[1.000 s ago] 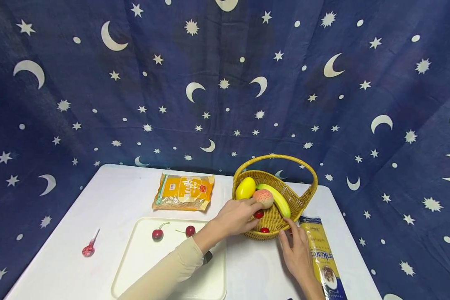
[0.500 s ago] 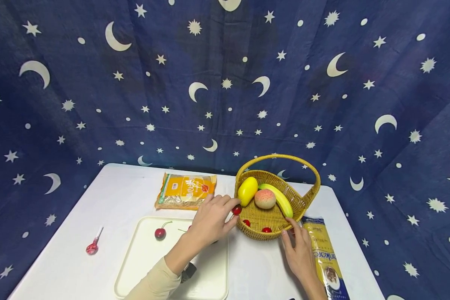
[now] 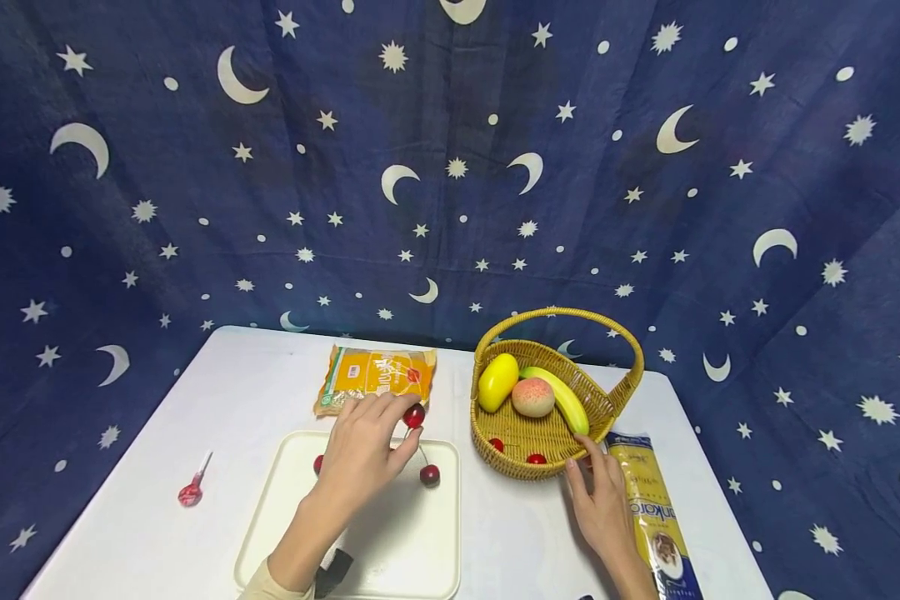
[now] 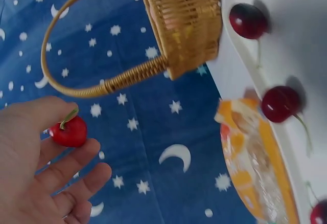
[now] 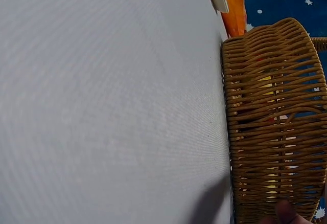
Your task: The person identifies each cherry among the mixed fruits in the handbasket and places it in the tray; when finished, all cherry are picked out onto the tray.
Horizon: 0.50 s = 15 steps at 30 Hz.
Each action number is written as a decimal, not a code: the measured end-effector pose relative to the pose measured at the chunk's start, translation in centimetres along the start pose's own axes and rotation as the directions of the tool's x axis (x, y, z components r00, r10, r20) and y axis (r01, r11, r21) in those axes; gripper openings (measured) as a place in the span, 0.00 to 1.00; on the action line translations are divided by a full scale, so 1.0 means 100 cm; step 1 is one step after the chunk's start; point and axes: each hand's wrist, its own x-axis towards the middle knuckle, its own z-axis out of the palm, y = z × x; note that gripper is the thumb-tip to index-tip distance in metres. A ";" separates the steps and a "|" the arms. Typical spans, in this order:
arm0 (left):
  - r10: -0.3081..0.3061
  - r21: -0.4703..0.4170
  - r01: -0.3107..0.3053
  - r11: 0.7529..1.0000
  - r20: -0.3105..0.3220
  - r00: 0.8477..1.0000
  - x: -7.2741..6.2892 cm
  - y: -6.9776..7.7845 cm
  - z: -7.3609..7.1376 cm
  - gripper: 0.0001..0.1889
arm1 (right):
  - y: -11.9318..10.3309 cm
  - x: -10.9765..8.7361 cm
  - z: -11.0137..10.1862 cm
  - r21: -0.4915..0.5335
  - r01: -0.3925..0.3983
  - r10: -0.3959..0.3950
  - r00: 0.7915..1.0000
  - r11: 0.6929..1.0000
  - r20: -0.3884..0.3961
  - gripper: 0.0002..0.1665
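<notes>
In the head view, my left hand (image 3: 363, 446) pinches a red cherry (image 3: 414, 415) above the cream tray (image 3: 397, 533). The left wrist view shows that cherry (image 4: 71, 131), green stem up, between thumb and fingers. On the tray lies a dark cherry (image 3: 430, 476); another cherry (image 3: 318, 464) is partly hidden behind the left hand. My right hand (image 3: 603, 508) grips the front right rim of the wicker basket (image 3: 513, 471). Inside the basket are a yellow mango-like fruit (image 3: 498, 383), a peach (image 3: 532, 397), a banana (image 3: 562, 400) and red cherries (image 3: 536, 459).
Behind the tray lies an orange food packet (image 3: 378, 372). A long yellow and blue packet (image 3: 652, 517) is beside the right forearm. At the left of the white table (image 3: 150, 533) is a red lollipop (image 3: 191, 493). A patterned blue curtain (image 3: 450, 225) hangs behind.
My left hand has come out of the basket with a cherry and moved left over the tray. The right hand has kept its place at the basket's rim.
</notes>
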 end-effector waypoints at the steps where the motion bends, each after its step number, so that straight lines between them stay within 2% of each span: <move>1: -0.011 0.000 0.011 1.000 -0.004 1.000 -0.004 -0.003 -0.003 0.23 | 0.000 0.000 0.000 0.000 0.000 0.000 1.000 1.000 -0.001 0.30; 11: -0.138 0.038 0.139 0.990 -0.033 0.990 -0.045 -0.025 -0.032 0.25 | -0.001 0.000 0.000 0.007 -0.007 0.007 1.000 1.000 0.022 0.30; 15: -0.160 0.059 0.163 0.985 -0.045 0.986 -0.061 -0.032 -0.040 0.24 | -0.002 0.001 0.000 0.018 -0.005 0.005 1.000 1.000 0.022 0.30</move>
